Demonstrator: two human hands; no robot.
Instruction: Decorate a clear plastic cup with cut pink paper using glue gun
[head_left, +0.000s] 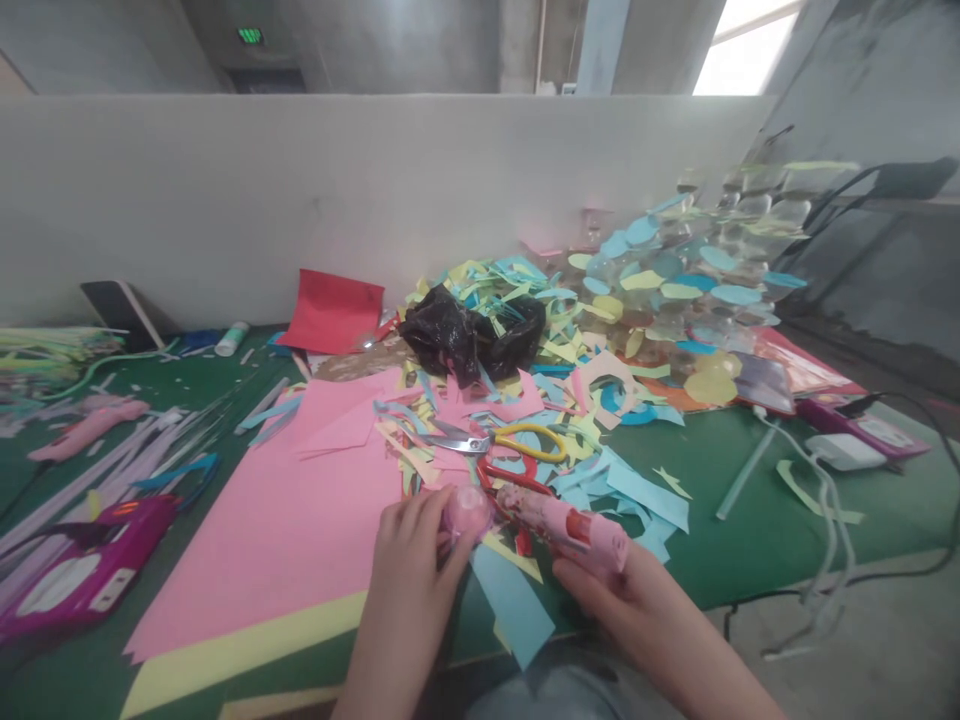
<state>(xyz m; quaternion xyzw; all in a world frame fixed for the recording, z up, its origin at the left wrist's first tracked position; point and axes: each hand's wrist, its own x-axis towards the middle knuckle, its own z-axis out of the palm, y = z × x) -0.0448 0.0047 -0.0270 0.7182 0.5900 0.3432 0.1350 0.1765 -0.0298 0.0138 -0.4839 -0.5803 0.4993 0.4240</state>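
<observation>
The left hand (416, 545) pinches a small, round, pink translucent piece (468, 512) above the table's near edge; the right hand (611, 590) grips a pink glue gun (566, 525), tip near it.

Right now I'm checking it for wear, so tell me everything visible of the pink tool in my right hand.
The pink tool looks plastic, with a reddish inset on its body and dark specks towards its front end. The fingers of your right hand grip its rear; it points forward-left, over paper scraps, at the pink rounded piece in your left hand. Whether the two touch is unclear.
</observation>
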